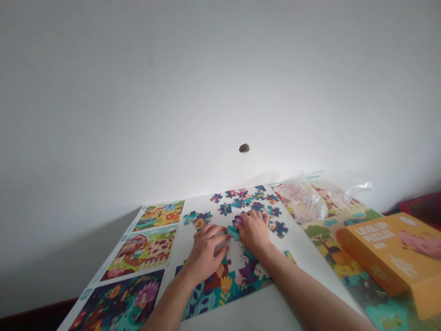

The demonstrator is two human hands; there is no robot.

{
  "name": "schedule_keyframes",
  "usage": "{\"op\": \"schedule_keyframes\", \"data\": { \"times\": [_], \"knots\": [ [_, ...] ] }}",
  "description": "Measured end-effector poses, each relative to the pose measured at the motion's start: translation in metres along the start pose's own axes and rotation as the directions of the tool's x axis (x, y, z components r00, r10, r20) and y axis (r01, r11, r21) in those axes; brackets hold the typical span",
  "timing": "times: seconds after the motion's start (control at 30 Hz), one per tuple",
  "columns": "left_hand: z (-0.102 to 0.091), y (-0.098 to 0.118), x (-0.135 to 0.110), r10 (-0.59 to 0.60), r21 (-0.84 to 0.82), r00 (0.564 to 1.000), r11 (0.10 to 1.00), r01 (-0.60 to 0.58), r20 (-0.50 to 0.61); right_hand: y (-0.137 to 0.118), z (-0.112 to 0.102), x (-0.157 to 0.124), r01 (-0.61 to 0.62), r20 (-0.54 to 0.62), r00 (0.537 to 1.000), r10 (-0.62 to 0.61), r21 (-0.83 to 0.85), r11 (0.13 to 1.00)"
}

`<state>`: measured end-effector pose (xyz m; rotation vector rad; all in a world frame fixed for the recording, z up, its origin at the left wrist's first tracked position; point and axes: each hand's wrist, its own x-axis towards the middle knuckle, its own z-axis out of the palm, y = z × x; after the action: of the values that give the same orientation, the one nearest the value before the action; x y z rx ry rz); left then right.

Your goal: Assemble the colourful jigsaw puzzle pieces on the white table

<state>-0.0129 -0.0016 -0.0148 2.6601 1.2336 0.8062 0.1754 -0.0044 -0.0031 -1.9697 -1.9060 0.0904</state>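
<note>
Low in view, a partly joined leafy cardboard jigsaw [220, 287]. Just above it, half-curled left hand [206, 253] and bent-fingered right hand [254, 232] on either side of a small teal cardboard piece [233, 233], grip unclear. Farther off, scattered blue-and-teal loose pieces [248, 201]; right, an orange cardboard puzzle box [389, 250].

The left hand [206, 253] and right hand [254, 232] are bare, with slender fingers and short nails. The left forearm [168, 308] and right forearm [310, 299] are bare too, smooth and slim, tapering toward the wrists. The right forearm shows longer, running off the near right.
</note>
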Motion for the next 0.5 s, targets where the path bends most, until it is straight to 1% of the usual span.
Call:
{"op": "schedule_keyframes", "data": {
  "times": [0.03, 0.1, 0.23, 0.3, 0.4, 0.5],
  "knots": [
    [0.000, 0.001, 0.000, -0.001, -0.005, 1.000, 1.000, 0.002, 0.019, 0.001, -0.001, 0.001, 0.014, 0.010, 1.000, -0.014, 0.016, 1.000],
    [0.001, 0.000, 0.001, -0.019, -0.021, 1.000, 1.000, 0.020, 0.018, 0.003, 0.000, 0.004, 0.026, 0.014, 1.000, -0.027, 0.049, 0.998],
    [0.008, -0.008, 0.001, -0.077, -0.059, 0.995, 0.996, 0.073, -0.067, 0.007, 0.005, 0.007, 0.035, -0.043, 0.999, -0.029, 0.126, 0.991],
    [0.012, -0.013, -0.001, -0.110, -0.078, 0.987, 0.992, 0.102, -0.113, 0.007, 0.009, 0.009, 0.061, -0.088, 0.995, -0.042, 0.225, 0.972],
    [0.016, -0.017, -0.002, -0.138, -0.126, 0.981, 0.985, 0.121, -0.136, 0.006, 0.011, 0.010, 0.149, -0.139, 0.986, -0.097, 0.441, 0.885],
    [0.015, -0.016, -0.002, -0.160, -0.170, 0.978, 0.976, 0.136, -0.133, 0.001, 0.007, 0.008, 0.198, -0.151, 0.979, -0.134, 0.585, 0.786]
  ]
}}
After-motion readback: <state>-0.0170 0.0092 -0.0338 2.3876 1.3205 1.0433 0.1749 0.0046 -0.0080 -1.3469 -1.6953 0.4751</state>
